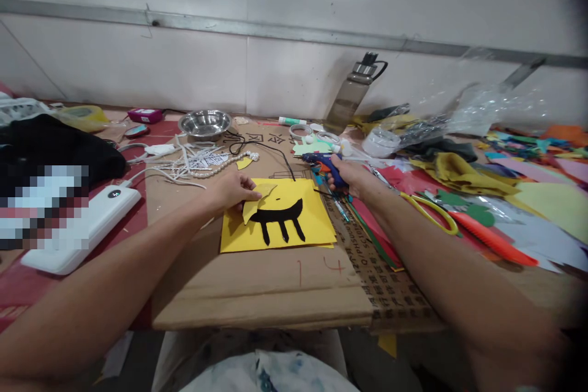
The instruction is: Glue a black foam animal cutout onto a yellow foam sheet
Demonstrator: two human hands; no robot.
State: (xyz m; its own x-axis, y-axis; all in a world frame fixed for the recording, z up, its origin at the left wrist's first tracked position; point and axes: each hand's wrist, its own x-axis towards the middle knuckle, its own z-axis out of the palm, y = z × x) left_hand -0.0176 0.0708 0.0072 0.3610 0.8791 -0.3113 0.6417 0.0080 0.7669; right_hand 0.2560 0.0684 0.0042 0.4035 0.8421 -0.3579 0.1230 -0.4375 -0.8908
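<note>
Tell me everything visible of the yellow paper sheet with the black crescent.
The yellow rectangular paper sheet lies flat on brown cardboard. It carries a black crescent with three downward strokes. Another yellow edge shows at right. The left hand holds a small yellow paper piece over the sheet's upper left; whether they touch is unclear.

Level room is left along the front strip of the cardboard (257,300), just before the yellow sheet (315,220) — it can be crossed low. On the left, passage is blocked by the power bank (103,220) and the loose white strips (186,162); at the back, by the metal bowl (205,124), the tape roll (381,142) and the tall bottle (350,97).
</note>
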